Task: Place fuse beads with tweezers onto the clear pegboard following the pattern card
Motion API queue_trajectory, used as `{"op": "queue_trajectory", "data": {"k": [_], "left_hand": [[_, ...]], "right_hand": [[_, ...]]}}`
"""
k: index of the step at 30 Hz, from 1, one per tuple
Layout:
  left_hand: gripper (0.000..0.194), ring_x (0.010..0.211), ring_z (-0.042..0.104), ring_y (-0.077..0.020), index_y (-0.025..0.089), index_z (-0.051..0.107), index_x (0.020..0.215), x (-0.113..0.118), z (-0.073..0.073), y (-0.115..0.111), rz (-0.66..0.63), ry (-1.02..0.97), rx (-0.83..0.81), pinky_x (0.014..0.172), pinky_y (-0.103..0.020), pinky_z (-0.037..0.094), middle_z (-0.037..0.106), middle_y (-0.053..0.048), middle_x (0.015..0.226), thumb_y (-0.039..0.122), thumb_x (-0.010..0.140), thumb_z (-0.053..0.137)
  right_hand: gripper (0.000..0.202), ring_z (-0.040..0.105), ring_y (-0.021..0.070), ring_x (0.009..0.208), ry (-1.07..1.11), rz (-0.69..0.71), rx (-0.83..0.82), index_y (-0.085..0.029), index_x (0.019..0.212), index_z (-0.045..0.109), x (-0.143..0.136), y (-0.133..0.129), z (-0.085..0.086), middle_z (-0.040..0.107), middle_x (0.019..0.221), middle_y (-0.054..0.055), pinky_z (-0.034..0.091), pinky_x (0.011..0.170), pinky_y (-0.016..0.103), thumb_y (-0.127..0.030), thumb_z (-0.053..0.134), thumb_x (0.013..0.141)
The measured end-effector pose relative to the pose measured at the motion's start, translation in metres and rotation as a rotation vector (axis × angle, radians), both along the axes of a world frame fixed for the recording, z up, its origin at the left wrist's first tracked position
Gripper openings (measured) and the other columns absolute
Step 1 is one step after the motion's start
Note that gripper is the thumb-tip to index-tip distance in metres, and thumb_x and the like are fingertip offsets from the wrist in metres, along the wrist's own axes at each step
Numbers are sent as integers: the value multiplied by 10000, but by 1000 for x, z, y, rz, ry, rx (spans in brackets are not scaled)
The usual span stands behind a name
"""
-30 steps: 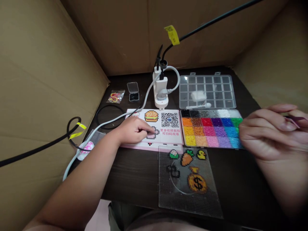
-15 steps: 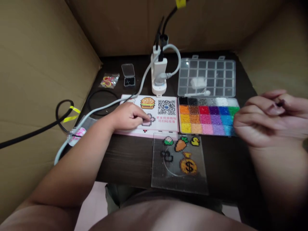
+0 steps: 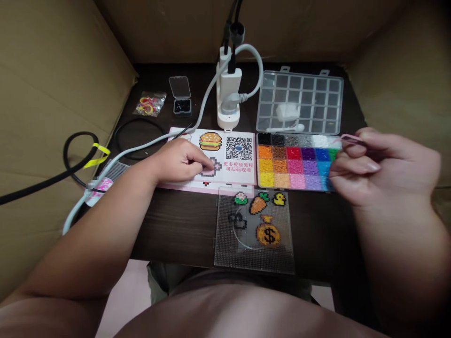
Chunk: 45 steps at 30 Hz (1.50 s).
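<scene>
My left hand [image 3: 183, 160] rests on a printed pattern sheet [image 3: 239, 177], its index finger stretched out onto a pixel drawing in grey and pink; it holds nothing. Raised over the right edge of the bead box [image 3: 294, 165], my right hand [image 3: 380, 164] is closed on thin pink tweezers [image 3: 348, 137], mostly hidden by the fingers. The box has small beads sorted by colour. In front lies a clear pegboard [image 3: 225, 256] bearing bead figures: a carrot [image 3: 259, 204], a duck [image 3: 279, 199], a money bag [image 3: 268, 233], a pink-and-green figure [image 3: 241, 198] and a black outline [image 3: 239, 221].
Behind the sheet stands a white power strip [image 3: 228, 96] with plugs and a grey cable. The box's clear lid [image 3: 299, 101] lies open at the back. A small box of black beads [image 3: 182, 106] and a bag of rings [image 3: 150, 104] sit back left. Cardboard walls surround the table.
The view has shifted, so the table things sit slightly higher and further left. My right hand has turned, bringing the pink tweezers into sight. My left finger stays on the sheet.
</scene>
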<state>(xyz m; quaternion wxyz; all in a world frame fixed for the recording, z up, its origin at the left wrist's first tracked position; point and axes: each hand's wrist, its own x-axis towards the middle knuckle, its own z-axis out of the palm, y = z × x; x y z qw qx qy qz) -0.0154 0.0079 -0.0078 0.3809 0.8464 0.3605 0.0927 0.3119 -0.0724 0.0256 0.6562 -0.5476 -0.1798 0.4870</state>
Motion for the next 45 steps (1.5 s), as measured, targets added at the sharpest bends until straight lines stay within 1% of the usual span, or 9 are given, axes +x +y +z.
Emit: {"op": "queue_trajectory", "data": {"k": [7, 12, 16, 20, 24, 26, 30, 37, 45], "left_hand": [[367, 887, 728, -180, 285, 822, 853, -2, -3, 2, -29, 3, 22, 820, -291, 529, 806, 15, 892, 128, 688, 533], [358, 826, 731, -164, 289, 816, 841, -2, -2, 2, -69, 10, 90, 767, -262, 510, 807, 16, 880, 128, 703, 528], [393, 828, 730, -153, 295, 811, 858, -2, -1, 2, -111, 28, 162, 769, -243, 488, 808, 21, 896, 104, 714, 499], [405, 839, 722, -150, 307, 810, 856, -1, 3, 1, -138, 54, 177, 766, -235, 472, 808, 21, 906, 104, 729, 482], [374, 884, 717, -160, 288, 813, 886, -1, 8, 0, -127, 108, 106, 791, -249, 461, 805, 4, 959, 142, 753, 495], [364, 893, 714, -165, 283, 814, 894, -1, 9, 1, -125, 127, 96, 793, -256, 457, 803, -1, 979, 159, 767, 496], [349, 898, 713, -165, 296, 813, 878, -1, 7, 1, -124, 124, 98, 796, -260, 452, 802, 13, 986, 170, 774, 504], [345, 913, 723, -176, 311, 811, 874, -2, 2, 2, -127, 111, 123, 806, -280, 460, 803, 25, 970, 176, 777, 508], [343, 920, 727, -174, 325, 806, 882, -2, 1, 3, -132, 111, 128, 804, -288, 471, 802, 39, 965, 187, 784, 508]], "right_hand": [[148, 465, 61, 350, -361, -87, 221, -103, 627, 690, -20, -8, -9, 604, 475, 15, 458, 369, 211, -135, 827, 581], [220, 609, 99, 457, -564, 18, 121, -215, 842, 782, -19, -13, -29, 692, 574, -9, 533, 469, 211, -302, 867, 659], [298, 668, 164, 498, -670, 84, 82, -201, 881, 776, -15, -8, -38, 757, 705, 41, 602, 505, 310, -382, 856, 658], [254, 700, 195, 580, -782, 111, 153, -193, 864, 782, -23, -5, -38, 766, 757, 69, 624, 556, 354, -382, 813, 698], [163, 729, 225, 846, -891, 108, 252, -209, 795, 786, -35, 3, -39, 765, 923, 91, 627, 758, 385, -349, 765, 715], [134, 716, 224, 894, -939, 107, 286, -215, 784, 788, -39, 8, -41, 761, 935, 89, 610, 815, 392, -327, 745, 724], [104, 704, 213, 832, -1012, 82, 298, -218, 771, 787, -41, 16, -42, 763, 835, 75, 589, 828, 400, -286, 710, 755], [115, 731, 206, 768, -1033, 95, 205, -190, 799, 784, -42, 19, -41, 774, 822, 77, 608, 730, 350, -277, 717, 765], [141, 751, 209, 781, -986, 114, 125, -178, 805, 780, -45, 17, -42, 786, 851, 83, 625, 741, 341, -295, 718, 759]]}}
